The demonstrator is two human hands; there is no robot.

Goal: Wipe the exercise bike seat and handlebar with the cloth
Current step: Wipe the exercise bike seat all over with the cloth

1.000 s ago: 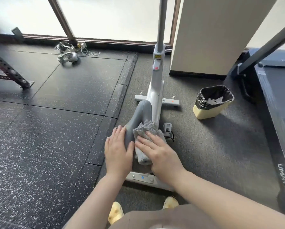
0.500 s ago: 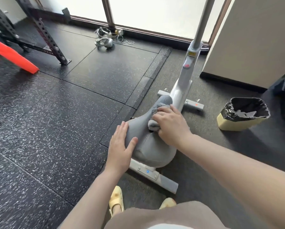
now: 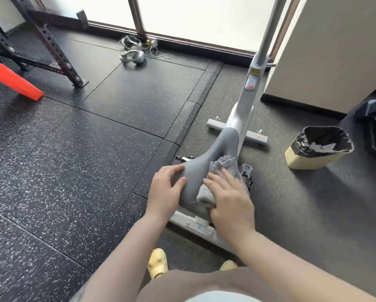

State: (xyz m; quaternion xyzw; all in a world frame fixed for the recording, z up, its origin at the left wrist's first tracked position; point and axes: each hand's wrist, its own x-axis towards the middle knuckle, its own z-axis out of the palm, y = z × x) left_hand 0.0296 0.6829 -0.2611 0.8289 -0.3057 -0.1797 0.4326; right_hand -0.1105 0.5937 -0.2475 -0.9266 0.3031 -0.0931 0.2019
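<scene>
Both hands on the seat (image 3: 204, 166). My left hand (image 3: 166, 188) rests on the seat's left flank, fingers mostly straight, thumb laid over the top, steadying and gripping nothing else. My right hand (image 3: 228, 197) is flat, fingers extended, pressing the grey cloth (image 3: 221, 168) onto the seat's right side; cloth is bunched, part sticking out past my fingertips, part below my thumb. Seat wipe looks mid-way; handlebar out of view, upright post (image 3: 267, 29) runs out of frame, so that part is likely still to do. Risks: cloth is only pressed, not gripped, so a fast stroke could let it slide off the right edge toward the pedal (image 3: 247, 171) below. Bunched cloth may skip patches, nose of the seat especially. Pushing hard sideways could twist the seat if my left hand slackens.
</scene>
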